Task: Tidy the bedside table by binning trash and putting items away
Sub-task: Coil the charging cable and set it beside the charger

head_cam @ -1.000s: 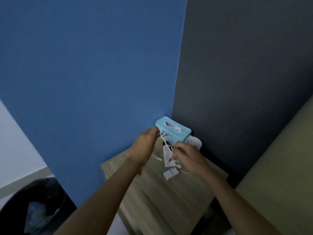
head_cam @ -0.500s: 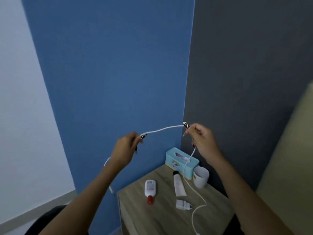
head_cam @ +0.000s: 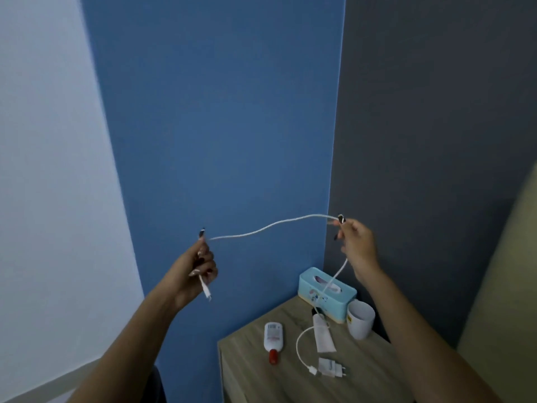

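Cable (head_cam: pixel 270 228), white, charging type, is held in the air in front of a blue wall panel (head_cam: pixel 220 126), above and to the left of a wooden bedside table (head_cam: pixel 290 385). Its lifted stretch is strung between both hands, the long axis running roughly level and rising slightly from left to right, with a shallow wave of slack. The left hand (head_cam: pixel 197 266) is closed around the cable, which is pinched at the raised fingertips and passes through the curled fingers; a short tail is left hanging below the fist, its connector (head_cam: pixel 207 295) pointing straight down. The right hand (head_cam: pixel 353 242) is held higher, against a grey wall (head_cam: pixel 436 141); the cable is pinched between thumb and forefinger, the remaining fingers being loosely bent. From that hand the cable drops steeply down and leftward, passing in front of a light blue tissue box (head_cam: pixel 308 282) set in the back corner of the table. On the tabletop a loop is formed, and the far plug (head_cam: pixel 312 370) is laid just beside a white charger adapter (head_cam: pixel 331 367), whose prongs point right; whether the two are joined cannot be told. Also listed on the table: a white cup (head_cam: pixel 360 319), upright, just beside the box; a white tube (head_cam: pixel 324 335), lying flat, crossed by the cable; a white bottle with red cap (head_cam: pixel 273 335), lying flat, cap towards the viewer.
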`<state>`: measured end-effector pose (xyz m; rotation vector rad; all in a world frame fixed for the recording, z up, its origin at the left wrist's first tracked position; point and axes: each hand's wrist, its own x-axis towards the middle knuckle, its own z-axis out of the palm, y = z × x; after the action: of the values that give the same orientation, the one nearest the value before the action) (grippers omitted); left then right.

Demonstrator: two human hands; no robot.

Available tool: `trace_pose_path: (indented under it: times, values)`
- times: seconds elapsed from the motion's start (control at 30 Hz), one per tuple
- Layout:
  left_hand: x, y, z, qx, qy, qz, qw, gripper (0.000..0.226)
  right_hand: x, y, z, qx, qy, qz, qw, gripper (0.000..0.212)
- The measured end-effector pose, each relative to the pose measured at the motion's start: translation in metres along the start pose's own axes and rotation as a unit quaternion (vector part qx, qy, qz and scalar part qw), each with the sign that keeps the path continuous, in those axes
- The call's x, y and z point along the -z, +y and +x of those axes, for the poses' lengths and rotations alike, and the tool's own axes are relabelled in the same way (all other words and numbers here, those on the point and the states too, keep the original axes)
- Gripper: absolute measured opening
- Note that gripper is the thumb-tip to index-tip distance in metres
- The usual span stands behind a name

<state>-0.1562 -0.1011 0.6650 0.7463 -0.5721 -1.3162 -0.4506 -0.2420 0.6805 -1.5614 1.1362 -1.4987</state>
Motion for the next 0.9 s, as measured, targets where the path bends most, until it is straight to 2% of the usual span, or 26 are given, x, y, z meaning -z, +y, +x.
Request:
trace_pose_path:
  times: [0.07,0.13,0.2,0.3,0.37,0.43,0.5,0.53,0.6,0.7,0.77,0.83,0.9]
  values:
    - [-0.008,0.013,0.001,-0.033,-0.035,-0.117,0.992,0.022,-0.005,0.011,-0.014,0.057,-0.029,-0.116,0.991,0.032]
    - [-0.021,0.024,0.002,-0.102,-0.032,-0.141,0.984,0.010,-0.018,0.022,-0.034,0.114,-0.103,-0.201,0.967,0.025]
    - [-0.040,0.034,0.005,-0.178,0.004,-0.078,0.981,0.014,-0.037,0.028,-0.057,0.175,-0.189,-0.284,0.924,0.021]
    - [-0.072,0.039,0.014,-0.263,0.055,0.133,0.954,0.029,-0.061,0.019,-0.094,0.248,-0.290,-0.374,0.845,0.024]
    - [-0.084,0.035,0.020,-0.331,0.064,0.291,0.895,0.034,-0.070,0.003,-0.114,0.277,-0.318,-0.375,0.826,0.026]
    - [-0.086,0.030,0.025,-0.396,0.054,0.446,0.801,0.037,-0.075,-0.014,-0.125,0.315,-0.306,-0.360,0.823,0.036]
    - [-0.082,0.024,0.026,-0.415,0.036,0.574,0.705,0.043,-0.074,-0.030,-0.124,0.347,-0.283,-0.332,0.830,0.046]
    - [-0.077,0.019,0.025,-0.414,0.022,0.618,0.668,0.046,-0.071,-0.036,-0.121,0.355,-0.277,-0.315,0.835,0.047]
    - [-0.063,0.010,0.025,-0.399,-0.017,0.676,0.619,0.051,-0.063,-0.052,-0.113,0.373,-0.255,-0.281,0.847,0.042]
    - [-0.042,-0.002,0.020,-0.319,-0.056,0.727,0.606,0.052,-0.051,-0.071,-0.090,0.385,-0.203,-0.225,0.872,0.035]
    - [-0.038,-0.008,0.013,-0.292,-0.054,0.733,0.612,0.041,-0.041,-0.080,-0.071,0.377,-0.174,-0.203,0.887,0.033]
    - [-0.040,-0.012,0.003,-0.298,-0.036,0.700,0.648,0.037,-0.034,-0.089,-0.051,0.365,-0.148,-0.185,0.900,0.026]
    - [-0.037,-0.015,-0.004,-0.295,-0.016,0.662,0.689,0.050,-0.025,-0.099,-0.036,0.341,-0.114,-0.157,0.920,0.017]
